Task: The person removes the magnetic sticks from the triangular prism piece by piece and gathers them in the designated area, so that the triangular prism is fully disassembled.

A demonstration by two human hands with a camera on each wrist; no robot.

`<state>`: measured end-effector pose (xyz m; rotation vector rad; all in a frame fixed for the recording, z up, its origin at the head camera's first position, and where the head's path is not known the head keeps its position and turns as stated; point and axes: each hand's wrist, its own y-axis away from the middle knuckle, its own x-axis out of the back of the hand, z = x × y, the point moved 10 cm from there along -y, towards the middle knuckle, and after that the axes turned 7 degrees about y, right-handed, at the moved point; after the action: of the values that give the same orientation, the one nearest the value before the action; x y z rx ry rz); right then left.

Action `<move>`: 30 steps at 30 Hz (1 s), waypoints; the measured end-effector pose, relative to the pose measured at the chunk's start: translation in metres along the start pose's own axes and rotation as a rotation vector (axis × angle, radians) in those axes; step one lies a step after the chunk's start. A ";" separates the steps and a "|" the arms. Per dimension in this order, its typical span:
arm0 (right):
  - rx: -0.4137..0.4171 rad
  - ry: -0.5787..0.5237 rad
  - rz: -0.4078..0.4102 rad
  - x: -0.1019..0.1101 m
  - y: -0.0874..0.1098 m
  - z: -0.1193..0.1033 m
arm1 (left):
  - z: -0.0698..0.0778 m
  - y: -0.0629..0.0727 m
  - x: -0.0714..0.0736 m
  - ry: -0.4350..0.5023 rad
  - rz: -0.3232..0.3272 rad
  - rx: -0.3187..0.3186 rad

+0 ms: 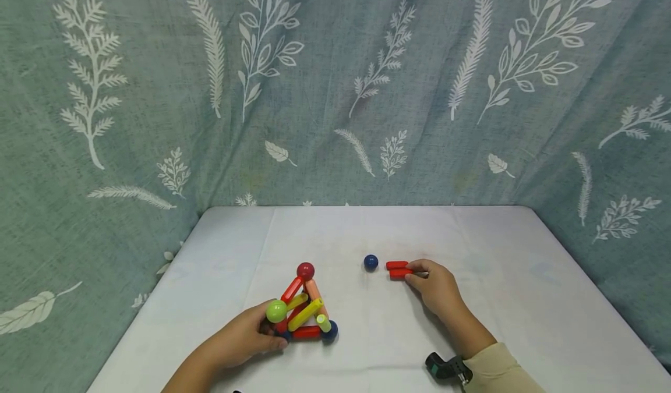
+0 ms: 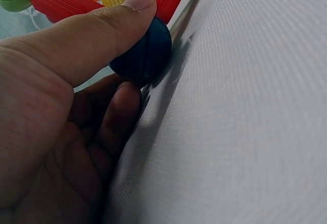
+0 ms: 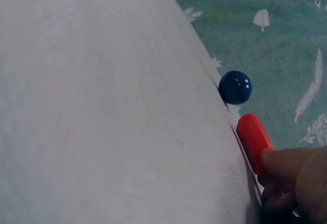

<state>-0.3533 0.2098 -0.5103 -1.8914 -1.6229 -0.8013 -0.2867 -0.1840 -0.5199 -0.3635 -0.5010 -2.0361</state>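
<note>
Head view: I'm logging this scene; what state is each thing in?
Toy structure: pieces joined, held
Green rod: upper end uncapped
Lone blue ball: unattached
Two red rods: side by side, pinched
Left hand: gripping structure
Right hand: pinching red rods
White surface: lightly creased
Curtain: hanging

No lettering, number, brand name or sign can be read in any of the three views. At five o'clock in the head view, the black wrist camera [image 1: 445,368] bears a small green mark [image 1: 434,369], too small to make out as a label or a logo.
</note>
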 end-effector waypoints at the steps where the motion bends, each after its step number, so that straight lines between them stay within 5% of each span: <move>1: -0.002 -0.001 0.003 0.000 -0.001 0.001 | 0.000 0.000 0.000 0.002 -0.002 -0.001; 30: -0.041 0.010 -0.009 0.003 0.002 -0.002 | 0.003 0.001 0.000 -0.006 0.001 -0.023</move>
<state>-0.3517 0.2102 -0.5075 -1.9059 -1.6223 -0.8524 -0.2857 -0.1827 -0.5176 -0.3833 -0.4815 -2.0418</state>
